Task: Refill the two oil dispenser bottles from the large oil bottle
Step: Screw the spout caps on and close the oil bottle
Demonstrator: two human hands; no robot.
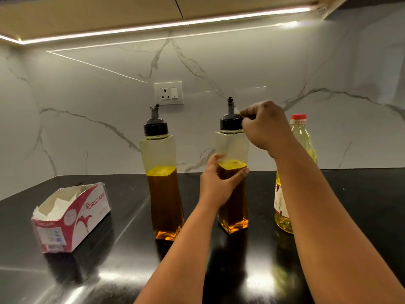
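Note:
Two tall clear dispenser bottles stand upright on the black counter, each a bit over half full of amber oil and topped with a black spout cap. The left dispenser (163, 183) stands alone and untouched. My left hand (215, 183) grips the body of the right dispenser (232, 148) at the oil line. My right hand (264, 125) pinches that bottle's black cap (230, 123) from the right side. The large oil bottle (303, 137), with a red cap and pale yellow oil, stands to the right, partly hidden behind my right forearm.
An opened red-and-white tissue box (72, 216) lies at the left on the glossy black counter (109, 270). A marble backsplash with a wall socket (168, 92) runs behind the bottles. Cabinets with a light strip hang overhead.

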